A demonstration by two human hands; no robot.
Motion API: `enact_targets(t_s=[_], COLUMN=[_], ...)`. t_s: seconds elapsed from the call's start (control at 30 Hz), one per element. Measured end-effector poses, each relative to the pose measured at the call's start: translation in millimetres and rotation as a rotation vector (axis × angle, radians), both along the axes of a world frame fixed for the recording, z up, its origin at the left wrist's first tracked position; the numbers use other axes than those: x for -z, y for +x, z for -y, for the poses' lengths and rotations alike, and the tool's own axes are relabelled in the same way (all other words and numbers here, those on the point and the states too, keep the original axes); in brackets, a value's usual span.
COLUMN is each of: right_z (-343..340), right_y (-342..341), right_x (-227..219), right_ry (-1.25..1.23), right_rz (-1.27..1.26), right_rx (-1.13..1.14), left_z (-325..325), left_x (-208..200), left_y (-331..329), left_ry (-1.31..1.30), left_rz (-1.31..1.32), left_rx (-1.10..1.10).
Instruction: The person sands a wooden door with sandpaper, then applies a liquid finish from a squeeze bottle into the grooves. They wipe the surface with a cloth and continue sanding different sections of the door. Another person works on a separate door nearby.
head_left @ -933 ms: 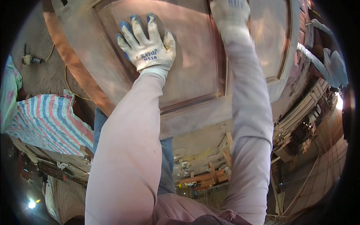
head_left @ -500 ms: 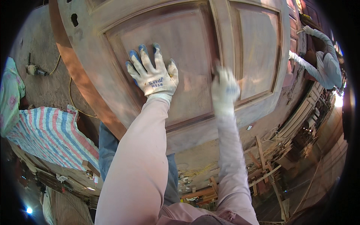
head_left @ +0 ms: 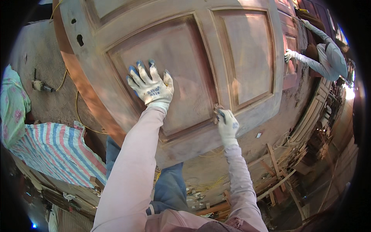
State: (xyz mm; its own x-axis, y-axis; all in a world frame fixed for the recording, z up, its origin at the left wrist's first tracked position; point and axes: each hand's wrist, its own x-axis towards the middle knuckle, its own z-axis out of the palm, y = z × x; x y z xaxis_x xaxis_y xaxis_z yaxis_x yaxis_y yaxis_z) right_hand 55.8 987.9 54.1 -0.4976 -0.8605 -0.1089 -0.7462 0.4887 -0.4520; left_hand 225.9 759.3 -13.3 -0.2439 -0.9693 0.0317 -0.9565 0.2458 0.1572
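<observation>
A wooden panel door (head_left: 181, 149) lies before me, its surface pale with dust over reddish wood. My left hand (head_left: 151, 86), in a white glove with blue fingertips, rests flat with fingers spread on the large recessed panel (head_left: 185, 77). My right hand (head_left: 228, 125), gloved too, is closed on a small crumpled brown piece of sandpaper (head_left: 217, 112). It presses this to the moulding near the panel's lower right corner. The fingers partly hide the sandpaper.
At the far right a co-worker's gloved hand (head_left: 289, 55) touches another reddish door (head_left: 291, 40). A power tool (head_left: 40, 85) with a yellow cord lies on the floor at left, near a striped sheet (head_left: 58, 149). Wood scraps (head_left: 274, 162) are piled at lower right.
My right hand has moved down along the moulding, toward me, with the sandpaper. My left hand stays flat on the panel. The whole view has shifted slightly; the co-worker's hand has moved on the other door.
</observation>
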Motion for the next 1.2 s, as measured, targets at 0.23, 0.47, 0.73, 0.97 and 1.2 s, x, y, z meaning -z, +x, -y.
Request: enact_targets(t_s=[0.23,0.47,0.73,0.97,1.2], right_z=[104.3,323.3,124.1,324.6,-24.9], right_y=[-21.1,-66.5,-35.8,-67.1,-15.0], right_x=[28.7,50.8,35.0,51.4,16.0], right_ry=[-0.194,-0.15,-0.05,-0.224,0.025], right_rz=[-0.295,-0.288,-0.268,-0.268,-0.237], right_rx=[-0.092,-0.19,-0.212,-0.227,-0.161], left_z=[3.2,4.0,6.2,4.7,4.6], left_x=[11.6,6.3,0.6,4.8,14.1], left_y=[-23.2,-20.3,-21.2,-18.3,-17.5], left_ry=[-0.095,0.013,0.133,0.1,0.012], left_rz=[-0.018,0.012,0.044,0.05,0.071], left_rx=[-0.145,-0.126,-0.147,-0.115,-0.072])
